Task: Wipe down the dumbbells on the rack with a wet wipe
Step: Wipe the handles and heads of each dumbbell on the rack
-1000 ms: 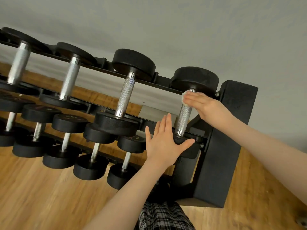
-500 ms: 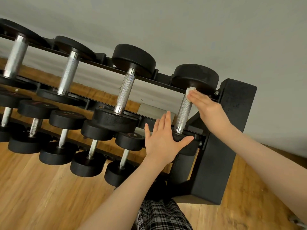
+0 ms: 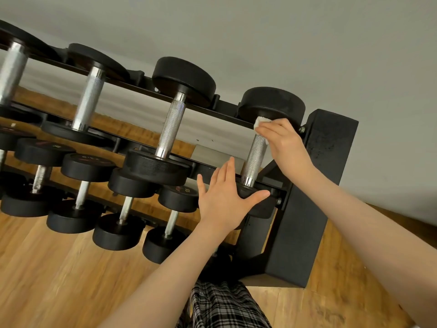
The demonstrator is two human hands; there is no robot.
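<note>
Black dumbbells with knurled steel handles lie across a black rack. The rightmost dumbbell on the top tier is the one under my hands. My right hand holds a white wet wipe curled round the top of its handle, just under the far head. My left hand lies flat with straight fingers on the dumbbell's near head, thumb spread to the right. A second dumbbell sits just to the left.
More dumbbells fill the top tier to the left and a lower tier below. The rack's boxy black end post stands at the right. Wooden floor runs underneath, a grey wall behind. Plaid trousers show at the bottom.
My right hand with the wipe has slid a little up the handle toward the far head. My left hand has stayed on the near head. The view has shifted slightly.
</note>
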